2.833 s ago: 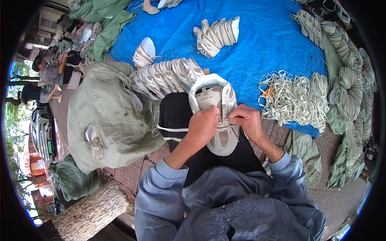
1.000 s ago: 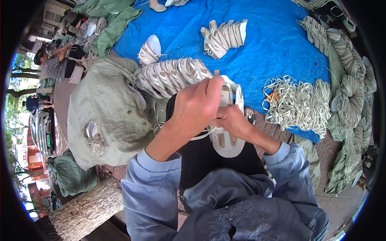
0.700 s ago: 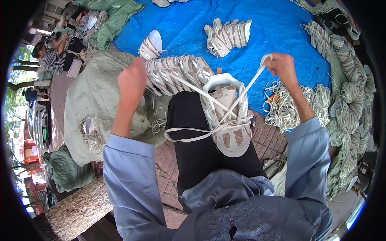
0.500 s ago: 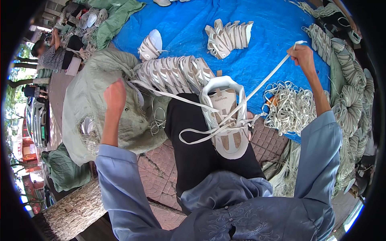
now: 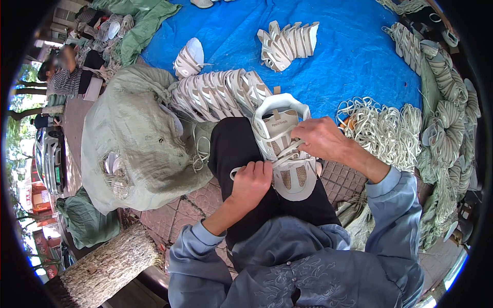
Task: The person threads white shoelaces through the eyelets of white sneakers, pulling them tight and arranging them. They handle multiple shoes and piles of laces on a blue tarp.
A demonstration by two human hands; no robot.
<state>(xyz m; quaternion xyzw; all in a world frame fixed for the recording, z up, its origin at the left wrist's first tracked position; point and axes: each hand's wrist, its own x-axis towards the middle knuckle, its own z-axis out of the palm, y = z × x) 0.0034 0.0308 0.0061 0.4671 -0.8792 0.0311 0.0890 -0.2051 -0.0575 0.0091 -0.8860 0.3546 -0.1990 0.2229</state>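
Note:
A white and tan shoe upper [image 5: 297,182] lies across my lap, its toe pointing toward me and its collar away. My right hand [image 5: 324,139] is at the right side of the lacing, fingers pinched on the flat white shoelace [image 5: 287,154]. At the left edge of the lacing, my left hand [image 5: 250,180] has its fingers curled closed, with a loop of the same lace sticking out on its left. The fingertips of both hands partly cover the middle of the lacing.
Stacked shoe uppers [image 5: 218,95] lie beyond my left knee, beside a large pale sack [image 5: 138,138]. A heap of white laces [image 5: 382,136] sits right of my lap on a blue tarp [image 5: 354,66]. Bundled uppers [image 5: 447,113] line the far right. Another person [image 5: 67,74] sits at upper left.
Both hands have come in from wide apart, where they held the lace ends stretched out, down to the lacing of the shoe upper. The long taut lace is no longer stretched across.

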